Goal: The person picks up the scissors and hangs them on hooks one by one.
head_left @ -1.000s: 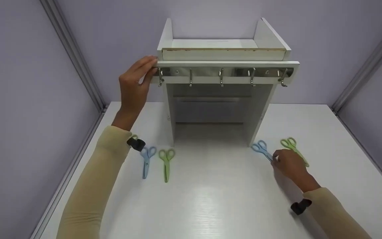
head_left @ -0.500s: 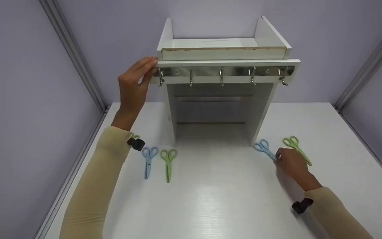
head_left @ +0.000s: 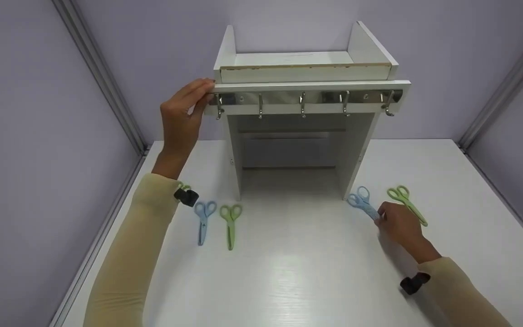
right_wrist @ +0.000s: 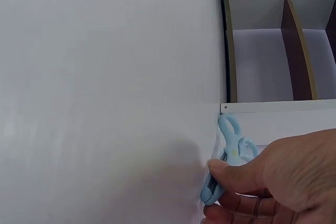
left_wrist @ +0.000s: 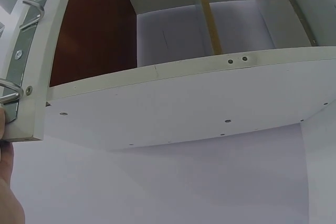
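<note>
My right hand pinches the blades of a blue pair of scissors on the white table, just right of the white shelf unit. In the right wrist view thumb and fingers close round the blue scissors, whose handles tilt up. My left hand rests with straight fingers against the left end of the metal hook rail, beside the first hook. A green pair of scissors lies just behind my right hand.
Another blue pair and a green pair lie side by side on the table's left, near my left forearm. Several hooks hang from the rail. Grey walls close the table in at both sides and behind.
My right hand has tilted the blue scissors so the handles have lifted and turned slightly. The left hand has stayed on the rail.
</note>
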